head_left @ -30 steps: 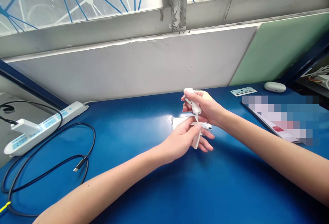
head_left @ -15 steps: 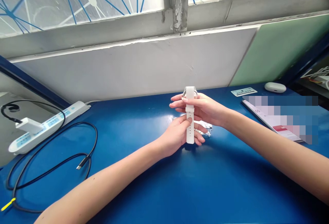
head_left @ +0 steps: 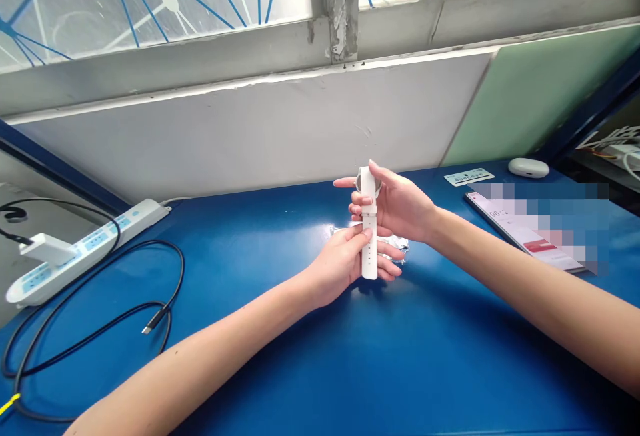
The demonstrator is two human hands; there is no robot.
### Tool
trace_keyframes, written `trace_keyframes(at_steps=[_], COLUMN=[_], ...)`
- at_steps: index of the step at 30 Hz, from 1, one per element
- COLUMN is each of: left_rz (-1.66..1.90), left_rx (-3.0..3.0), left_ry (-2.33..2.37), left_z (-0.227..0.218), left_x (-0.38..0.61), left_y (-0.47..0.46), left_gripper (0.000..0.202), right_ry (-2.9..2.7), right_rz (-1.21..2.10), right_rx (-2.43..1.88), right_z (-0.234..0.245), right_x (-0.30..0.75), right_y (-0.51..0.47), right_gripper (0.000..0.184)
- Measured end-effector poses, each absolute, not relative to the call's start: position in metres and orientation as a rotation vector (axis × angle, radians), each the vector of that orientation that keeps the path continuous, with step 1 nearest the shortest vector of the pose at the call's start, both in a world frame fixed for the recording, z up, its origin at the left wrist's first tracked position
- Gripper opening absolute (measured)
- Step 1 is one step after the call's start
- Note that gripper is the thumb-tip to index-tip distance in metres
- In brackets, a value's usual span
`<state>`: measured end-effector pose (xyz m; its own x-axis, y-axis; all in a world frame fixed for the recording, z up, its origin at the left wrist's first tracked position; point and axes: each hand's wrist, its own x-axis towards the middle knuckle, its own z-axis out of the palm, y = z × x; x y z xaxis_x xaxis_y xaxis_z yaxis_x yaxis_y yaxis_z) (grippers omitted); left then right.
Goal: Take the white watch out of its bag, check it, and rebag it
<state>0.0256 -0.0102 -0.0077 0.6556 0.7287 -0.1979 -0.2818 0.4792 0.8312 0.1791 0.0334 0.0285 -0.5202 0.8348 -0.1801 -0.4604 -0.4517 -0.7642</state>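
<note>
A wristwatch [head_left: 369, 256] with a white strap is held upright above the blue table, its punched strap end hanging down. My left hand [head_left: 345, 256] pinches the lower strap, thumb across the row of holes and the other fingers behind. Higher up, my right hand [head_left: 400, 203] has its fingers curled around the strap near the keeper loop, with the thumb raised at the top and the index finger pointing left. The round watch case shows only in part behind the strap. Behind my hands, a crumpled shiny clear wrapper [head_left: 401, 244] lies on the table, partly covered.
A white power strip [head_left: 95, 243] with a plugged-in charger [head_left: 47, 249] and a looped black cable [head_left: 183, 276] occupies the left side. At the right are a phone-like device [head_left: 545, 249] with a lit screen, a card [head_left: 469, 177] and a white earbud case [head_left: 529, 168]. A wall stands behind the table.
My right thumb has moved up to the top of the watch, and the right fingers have curled around the strap from behind. The left hand keeps its pinch. The view has shifted slightly.
</note>
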Motion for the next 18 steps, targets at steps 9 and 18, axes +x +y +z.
trace_keyframes(at_steps=[9, 18], left_rz=[0.490, 0.792], left_rx=[1.040, 0.926], left_ry=[0.436, 0.714], left_z=[0.006, 0.003], left_x=[0.025, 0.028], left_y=[-0.025, -0.013], left_gripper=[0.064, 0.042], right_ry=[-0.761, -0.997], right_rz=[1.762, 1.650], right_rx=[-0.596, -0.660], right_z=[0.037, 0.020], right_x=[0.185, 0.185], right_y=[0.039, 0.042], right_gripper=[0.030, 0.021])
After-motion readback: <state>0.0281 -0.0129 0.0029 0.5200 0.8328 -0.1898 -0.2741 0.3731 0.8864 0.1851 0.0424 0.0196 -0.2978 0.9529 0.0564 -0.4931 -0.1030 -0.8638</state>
